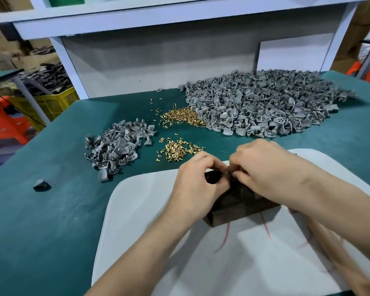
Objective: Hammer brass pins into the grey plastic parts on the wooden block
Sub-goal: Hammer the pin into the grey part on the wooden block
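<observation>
A dark wooden block (241, 205) lies on a white board (141, 210) in front of me. My left hand (198, 184) and my right hand (263, 167) meet over the block's far end, fingertips pinched together on something small and grey that the fingers mostly hide. A small heap of grey plastic parts (115, 148) lies to the left. A far bigger heap of grey parts (265, 105), some with pins in them, lies at the back right. Loose brass pins (177, 149) are scattered just beyond my hands, with a second patch of pins (182, 118) further back.
The green tabletop (41, 221) carries one stray grey part (42, 185) at the left. A wooden handle (342, 259) lies under my right forearm. A grey back panel (158, 67) and white shelf frame close off the far side. A yellow crate (56, 103) stands off the table's left.
</observation>
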The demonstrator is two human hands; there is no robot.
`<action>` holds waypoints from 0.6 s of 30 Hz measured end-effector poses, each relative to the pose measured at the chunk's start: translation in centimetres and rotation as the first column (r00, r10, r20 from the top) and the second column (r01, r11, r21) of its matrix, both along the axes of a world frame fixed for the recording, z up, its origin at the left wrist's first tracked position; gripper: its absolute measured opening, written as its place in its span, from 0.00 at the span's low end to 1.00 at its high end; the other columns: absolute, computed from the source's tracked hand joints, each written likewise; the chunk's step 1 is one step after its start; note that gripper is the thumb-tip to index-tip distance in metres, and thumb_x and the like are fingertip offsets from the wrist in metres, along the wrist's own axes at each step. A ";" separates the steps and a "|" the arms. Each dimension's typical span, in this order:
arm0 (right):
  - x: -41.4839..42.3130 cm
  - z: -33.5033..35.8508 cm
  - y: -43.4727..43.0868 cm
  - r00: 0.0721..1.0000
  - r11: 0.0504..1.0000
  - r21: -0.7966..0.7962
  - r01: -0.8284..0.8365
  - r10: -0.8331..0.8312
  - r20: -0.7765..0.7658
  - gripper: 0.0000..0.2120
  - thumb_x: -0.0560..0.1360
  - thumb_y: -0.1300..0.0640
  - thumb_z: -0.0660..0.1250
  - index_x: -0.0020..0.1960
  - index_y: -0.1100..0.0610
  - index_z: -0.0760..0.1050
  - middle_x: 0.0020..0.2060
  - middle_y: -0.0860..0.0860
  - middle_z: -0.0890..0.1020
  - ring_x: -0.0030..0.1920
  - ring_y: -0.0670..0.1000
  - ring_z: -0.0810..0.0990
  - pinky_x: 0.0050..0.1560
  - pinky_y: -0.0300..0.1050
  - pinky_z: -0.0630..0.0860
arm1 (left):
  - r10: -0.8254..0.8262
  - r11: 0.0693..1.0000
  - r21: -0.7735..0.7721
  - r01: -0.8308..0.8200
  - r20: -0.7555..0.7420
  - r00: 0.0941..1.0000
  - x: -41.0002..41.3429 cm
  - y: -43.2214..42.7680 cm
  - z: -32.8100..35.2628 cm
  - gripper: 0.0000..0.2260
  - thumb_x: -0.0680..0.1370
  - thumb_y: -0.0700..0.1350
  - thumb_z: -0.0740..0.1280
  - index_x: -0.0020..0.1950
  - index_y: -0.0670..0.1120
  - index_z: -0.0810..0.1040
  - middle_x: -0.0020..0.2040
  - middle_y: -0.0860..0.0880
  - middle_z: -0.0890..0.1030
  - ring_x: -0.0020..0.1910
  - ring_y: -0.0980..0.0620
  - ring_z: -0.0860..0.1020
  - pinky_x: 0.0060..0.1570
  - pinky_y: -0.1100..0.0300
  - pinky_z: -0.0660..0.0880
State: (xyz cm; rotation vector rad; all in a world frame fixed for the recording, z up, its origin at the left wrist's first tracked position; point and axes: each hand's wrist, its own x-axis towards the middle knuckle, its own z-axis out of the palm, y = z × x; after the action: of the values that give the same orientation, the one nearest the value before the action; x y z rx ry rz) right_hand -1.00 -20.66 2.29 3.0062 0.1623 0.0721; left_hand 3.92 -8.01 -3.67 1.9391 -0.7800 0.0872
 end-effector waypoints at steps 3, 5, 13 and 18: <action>0.4 0.4 0.5 0.999 0.996 -0.084 -0.043 0.040 -0.037 0.07 0.77 0.60 0.59 0.54 0.54 0.74 0.52 0.54 0.76 0.55 0.57 0.78 0.48 0.46 0.73 | 0.001 1.000 0.009 -0.001 -0.027 1.000 0.0 0.0 0.1 0.03 0.70 0.36 0.72 0.40 0.43 0.81 0.43 0.50 0.79 0.43 0.57 0.76 0.48 0.61 0.73; 0.6 0.7 0.8 0.994 0.983 -0.149 -0.103 0.097 -0.050 0.08 0.76 0.62 0.59 0.53 0.55 0.73 0.51 0.55 0.76 0.53 0.58 0.78 0.44 0.45 0.71 | -0.004 1.000 0.024 0.006 -0.057 0.998 0.1 0.1 0.1 0.03 0.70 0.35 0.72 0.41 0.42 0.81 0.44 0.50 0.79 0.44 0.56 0.76 0.50 0.59 0.73; 1.1 1.6 0.3 0.968 0.956 -0.176 -0.232 0.210 -0.138 0.09 0.75 0.60 0.59 0.52 0.55 0.75 0.49 0.55 0.78 0.53 0.58 0.77 0.53 0.50 0.75 | -0.002 1.000 0.008 0.003 -0.122 0.993 0.1 0.1 0.4 0.02 0.70 0.36 0.73 0.41 0.40 0.82 0.46 0.47 0.81 0.47 0.49 0.78 0.54 0.52 0.74; 1.7 1.7 -0.5 0.962 0.968 -0.043 -0.246 0.239 -0.130 0.04 0.72 0.60 0.62 0.40 0.53 0.73 0.40 0.54 0.81 0.44 0.55 0.78 0.47 0.48 0.75 | -0.010 1.000 -0.001 0.010 -0.123 0.992 0.2 0.1 0.3 0.03 0.70 0.36 0.73 0.39 0.41 0.82 0.45 0.47 0.80 0.45 0.51 0.78 0.53 0.55 0.74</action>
State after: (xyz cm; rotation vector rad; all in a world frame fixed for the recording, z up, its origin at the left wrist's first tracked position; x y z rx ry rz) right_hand 0.68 -21.15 3.97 2.9166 0.5365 -0.0948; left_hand 4.15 -7.90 -3.41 1.9207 -0.7076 -0.0385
